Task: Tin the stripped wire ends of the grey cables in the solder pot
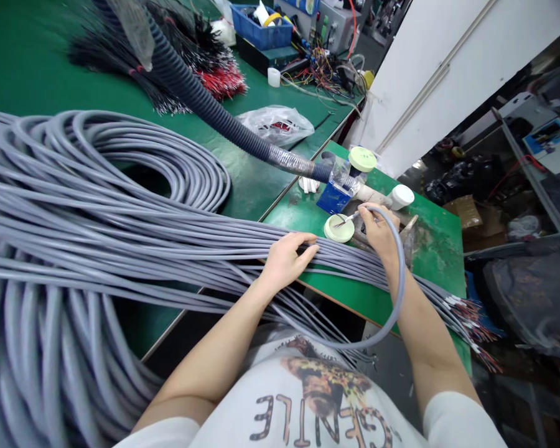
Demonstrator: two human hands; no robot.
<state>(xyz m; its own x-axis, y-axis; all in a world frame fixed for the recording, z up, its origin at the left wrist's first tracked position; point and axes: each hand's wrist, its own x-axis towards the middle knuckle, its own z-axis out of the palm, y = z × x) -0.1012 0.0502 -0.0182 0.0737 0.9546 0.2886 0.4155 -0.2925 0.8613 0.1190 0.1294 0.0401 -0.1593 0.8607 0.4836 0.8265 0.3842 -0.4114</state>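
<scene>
My right hand pinches a grey cable close to its stripped end. Thin wires from that end reach over a small pale round dish. From my fingers the cable arches up and loops back down toward my body. My left hand rests on a bundle of grey cables, thumb and fingers apart. The bundle runs under my right forearm to a fan of stripped ends with red and white wires.
Large grey cable coils cover the left side. A ribbed hose hangs across to a blue box. Beside it stand a pale green lid and a white jar. Black wire bundles and a plastic bag lie behind.
</scene>
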